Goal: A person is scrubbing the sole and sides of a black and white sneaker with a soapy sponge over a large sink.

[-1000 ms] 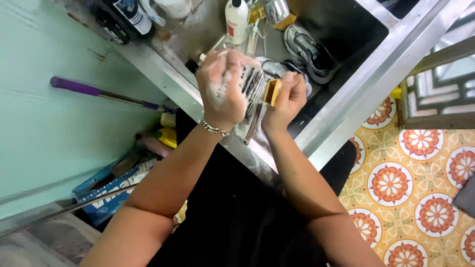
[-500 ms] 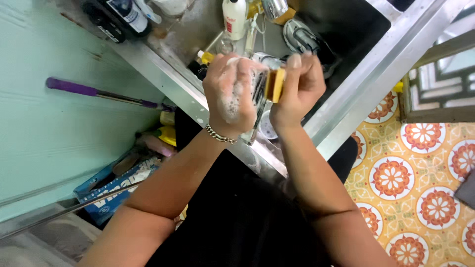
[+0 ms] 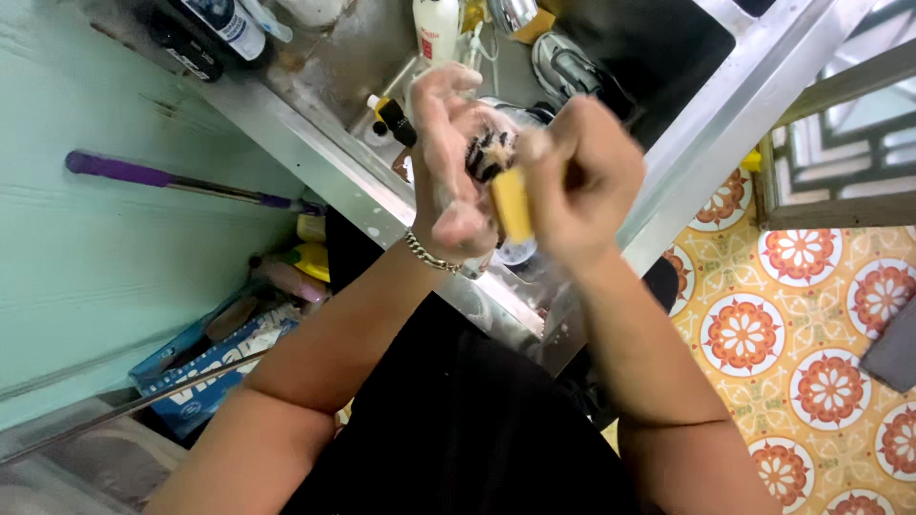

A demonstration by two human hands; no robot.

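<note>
Frame centre, over steel sink [image 3: 763, 86]: soapy left hand [image 3: 448, 162] grips dark utensil [image 3: 489, 153]; right hand [image 3: 582, 172] clenched on yellow sponge [image 3: 510, 202], pressed against it for scrubbing.

Yellow sponge [image 3: 510, 202] pressed against a dark, soapy item [image 3: 489, 154], raised above sink.

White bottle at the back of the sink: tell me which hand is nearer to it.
Left. The soapy left hand is raised just below the white bottle, its fingertips close under it. The right hand, gripping a yellow sponge, sits farther off to the side.
</note>
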